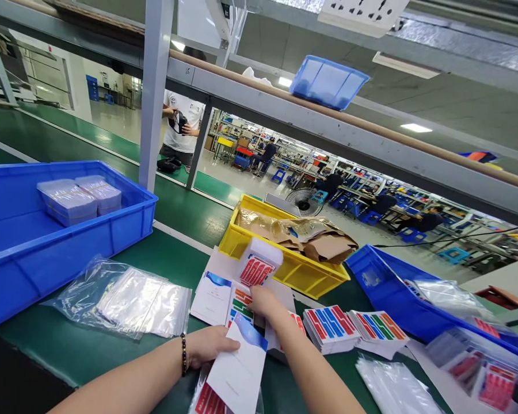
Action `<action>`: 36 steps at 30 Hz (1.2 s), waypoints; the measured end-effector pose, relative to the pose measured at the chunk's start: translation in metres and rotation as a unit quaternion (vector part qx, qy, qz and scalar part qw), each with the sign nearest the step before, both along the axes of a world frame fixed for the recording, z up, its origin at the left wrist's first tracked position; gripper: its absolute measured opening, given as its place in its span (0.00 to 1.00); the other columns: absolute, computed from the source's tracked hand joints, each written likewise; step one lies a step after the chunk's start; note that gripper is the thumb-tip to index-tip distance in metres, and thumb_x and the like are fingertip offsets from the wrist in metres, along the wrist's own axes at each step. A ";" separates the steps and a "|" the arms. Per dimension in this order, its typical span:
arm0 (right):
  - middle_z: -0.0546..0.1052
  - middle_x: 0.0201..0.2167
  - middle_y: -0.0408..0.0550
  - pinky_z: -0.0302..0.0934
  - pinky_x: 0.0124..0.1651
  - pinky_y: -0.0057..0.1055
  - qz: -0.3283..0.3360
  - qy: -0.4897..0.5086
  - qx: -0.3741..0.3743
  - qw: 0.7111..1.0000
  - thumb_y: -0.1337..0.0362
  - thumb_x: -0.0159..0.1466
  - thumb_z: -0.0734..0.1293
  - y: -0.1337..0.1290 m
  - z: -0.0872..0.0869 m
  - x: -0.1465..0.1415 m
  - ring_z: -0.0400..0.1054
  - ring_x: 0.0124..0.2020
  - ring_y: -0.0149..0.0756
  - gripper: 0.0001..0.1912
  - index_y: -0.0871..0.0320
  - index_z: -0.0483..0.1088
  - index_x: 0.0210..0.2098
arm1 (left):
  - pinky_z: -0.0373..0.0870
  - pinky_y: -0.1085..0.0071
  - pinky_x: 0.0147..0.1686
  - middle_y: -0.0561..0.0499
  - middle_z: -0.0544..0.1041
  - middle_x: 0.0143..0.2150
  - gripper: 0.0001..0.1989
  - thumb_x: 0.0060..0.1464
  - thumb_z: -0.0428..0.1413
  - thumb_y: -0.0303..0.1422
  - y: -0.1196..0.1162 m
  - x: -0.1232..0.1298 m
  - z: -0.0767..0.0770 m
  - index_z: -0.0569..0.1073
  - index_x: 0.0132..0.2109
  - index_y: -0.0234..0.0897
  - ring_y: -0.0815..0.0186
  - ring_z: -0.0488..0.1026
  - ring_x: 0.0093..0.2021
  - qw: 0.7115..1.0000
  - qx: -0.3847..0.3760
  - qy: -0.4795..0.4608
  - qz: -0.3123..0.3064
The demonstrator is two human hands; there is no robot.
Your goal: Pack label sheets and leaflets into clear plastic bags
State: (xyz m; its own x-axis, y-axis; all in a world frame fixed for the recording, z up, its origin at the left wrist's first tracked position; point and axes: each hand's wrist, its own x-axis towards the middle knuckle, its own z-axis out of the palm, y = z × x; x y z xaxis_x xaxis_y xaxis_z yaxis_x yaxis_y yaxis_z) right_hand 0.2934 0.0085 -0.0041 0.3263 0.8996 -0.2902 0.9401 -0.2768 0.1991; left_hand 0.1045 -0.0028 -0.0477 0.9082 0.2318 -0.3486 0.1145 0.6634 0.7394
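My left hand (pixel 209 346), with a beaded bracelet at the wrist, grips a white card with a blue top (pixel 237 365); red-printed cards (pixel 210 399) show beneath it. My right hand (pixel 263 302) reaches to the lower edge of a stack of clear pouches with a red-printed card (pixel 259 263); its fingertips are partly hidden. Beside my hands lie a white booklet stack (pixel 211 299) and a card with orange, green and blue bars (pixel 240 305). Right of my right forearm sit a stack of blue and red cards (pixel 331 325) and a multicoloured card stack (pixel 379 328).
Clear plastic bags (pixel 142 302) lie left, more bags (pixel 395 385) lower right. A blue bin (pixel 129 221) stands left, a yellow bin (pixel 315 282) ahead, another blue bin (pixel 371 287) right. A metal post (pixel 153 98) and shelf rail rise behind. A person (pixel 183 129) stands beyond.
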 end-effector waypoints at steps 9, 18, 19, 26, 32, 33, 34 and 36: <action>0.71 0.41 0.53 0.59 0.40 0.33 0.008 0.027 0.032 0.999 0.62 0.48 0.68 0.000 -0.010 0.018 0.65 0.40 0.42 0.23 0.63 0.67 0.43 | 0.66 0.65 0.38 0.41 0.72 0.39 0.16 0.33 0.53 0.26 -0.005 0.000 0.004 0.71 0.36 0.26 0.64 0.71 0.32 0.997 0.030 0.051 -0.049; 0.71 0.34 0.51 0.54 0.35 0.30 -0.004 0.135 0.190 0.973 0.67 0.59 0.57 -0.016 0.007 0.020 0.64 0.34 0.37 0.08 0.63 0.66 0.34 | 0.64 0.60 0.44 0.36 0.72 0.39 0.19 0.29 0.53 0.25 0.000 0.000 0.005 0.71 0.35 0.22 0.57 0.71 0.36 0.999 -0.003 0.037 -0.008; 0.70 0.33 0.49 0.54 0.36 0.28 -0.016 0.166 0.239 0.957 0.66 0.60 0.56 -0.021 0.015 0.023 0.63 0.34 0.33 0.09 0.62 0.65 0.33 | 0.64 0.59 0.45 0.36 0.72 0.38 0.17 0.31 0.53 0.24 0.000 0.000 0.006 0.71 0.34 0.21 0.57 0.71 0.35 0.999 -0.024 0.035 0.011; 0.58 0.17 0.41 0.44 0.21 0.23 -0.139 0.501 0.395 0.757 0.45 0.52 0.62 -0.072 0.052 0.032 0.49 0.18 0.24 0.27 0.65 0.58 0.33 | 0.62 0.59 0.47 0.32 0.69 0.43 0.20 0.60 0.43 0.32 0.002 0.002 0.013 0.64 0.50 0.16 0.56 0.71 0.40 0.980 -0.179 0.001 0.092; 0.62 0.20 0.43 0.44 0.21 0.23 -0.115 0.508 0.244 0.818 0.56 0.53 0.61 -0.088 0.014 -0.005 0.52 0.18 0.23 0.16 0.66 0.61 0.29 | 0.63 0.60 0.46 0.33 0.70 0.43 0.24 0.58 0.47 0.39 0.000 0.005 0.007 0.65 0.51 0.18 0.57 0.71 0.39 0.976 -0.189 -0.070 0.088; 0.63 0.21 0.44 0.46 0.22 0.23 -0.105 0.491 0.248 0.829 0.58 0.54 0.60 -0.088 0.006 -0.009 0.54 0.19 0.24 0.15 0.66 0.61 0.29 | 0.64 0.61 0.45 0.33 0.70 0.42 0.22 0.56 0.49 0.36 -0.001 0.006 0.005 0.67 0.48 0.17 0.58 0.72 0.37 0.979 -0.172 -0.060 0.087; 0.65 0.22 0.45 0.48 0.23 0.24 -0.099 0.479 0.253 0.835 0.59 0.54 0.59 -0.088 0.000 -0.012 0.56 0.21 0.26 0.13 0.66 0.62 0.29 | 0.65 0.62 0.44 0.32 0.71 0.40 0.19 0.54 0.52 0.33 -0.001 0.006 0.004 0.68 0.45 0.15 0.58 0.72 0.36 0.983 -0.152 -0.054 0.087; 0.66 0.23 0.46 0.51 0.27 0.25 -0.095 0.450 0.259 0.849 0.59 0.55 0.58 -0.089 -0.007 -0.015 0.59 0.24 0.28 0.13 0.65 0.62 0.29 | 0.66 0.63 0.41 0.32 0.71 0.38 0.18 0.49 0.57 0.30 -0.001 0.005 0.004 0.69 0.41 0.15 0.58 0.72 0.34 0.987 -0.126 -0.044 0.088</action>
